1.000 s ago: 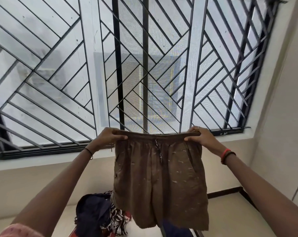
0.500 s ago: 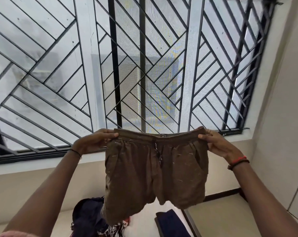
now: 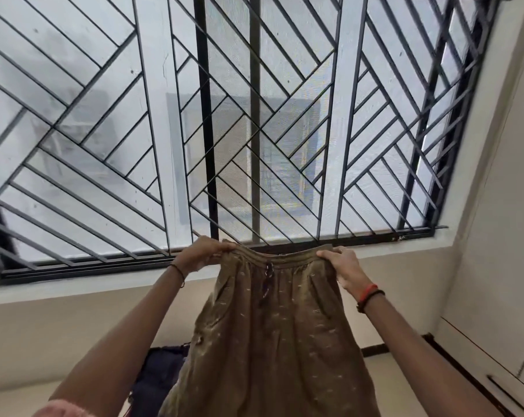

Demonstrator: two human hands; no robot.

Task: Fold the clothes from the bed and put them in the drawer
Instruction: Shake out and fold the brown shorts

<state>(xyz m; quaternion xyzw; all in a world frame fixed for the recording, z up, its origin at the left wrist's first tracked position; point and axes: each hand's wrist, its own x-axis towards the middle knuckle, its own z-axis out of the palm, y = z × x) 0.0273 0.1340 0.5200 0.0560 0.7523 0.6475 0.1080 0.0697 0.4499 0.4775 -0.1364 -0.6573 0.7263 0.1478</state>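
Both waistband corners of olive-brown speckled fabric shorts (image 3: 269, 341) are pinched by left hand (image 3: 205, 255) and right hand (image 3: 340, 266); a crooked fold could be caused by uneven tension.

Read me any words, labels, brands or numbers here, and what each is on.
No readable text anywhere.
The brown fleck-patterned cloth shorts, held at the waistband by the left hand and right hand, show no label or print; the black metal window grille carries no sign.
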